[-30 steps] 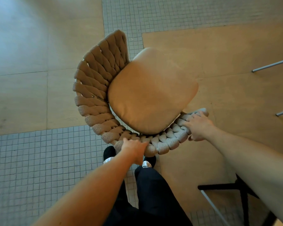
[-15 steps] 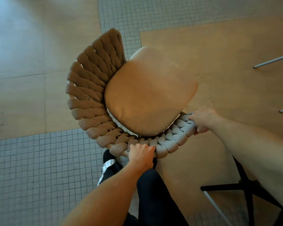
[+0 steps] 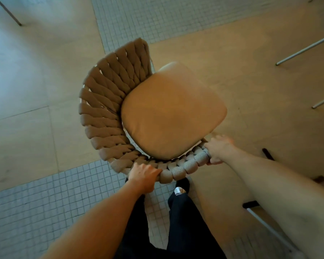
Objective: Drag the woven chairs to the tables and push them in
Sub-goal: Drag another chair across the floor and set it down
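A woven chair point(image 3: 108, 101) with a thick braided curved back and a tan seat cushion point(image 3: 172, 113) stands on the floor right below me, seen from above. My left hand point(image 3: 145, 174) grips the braided rim at the near side of the back. My right hand point(image 3: 218, 148) grips the right end of the same rim, next to the cushion's corner. Both arms reach forward from the bottom of the view. The chair's legs are hidden under the seat.
Thin metal legs point(image 3: 305, 49) of other furniture slant in at the right edge, and another leg point(image 3: 7, 11) at the top left. A dark frame with a pale bar point(image 3: 266, 221) sits at the lower right. Small grey tiles and beige slabs cover the floor.
The chair has turned slightly and shifted in the view as I step with it. My right hand slid toward the end of the rim. Both hands keep their hold.
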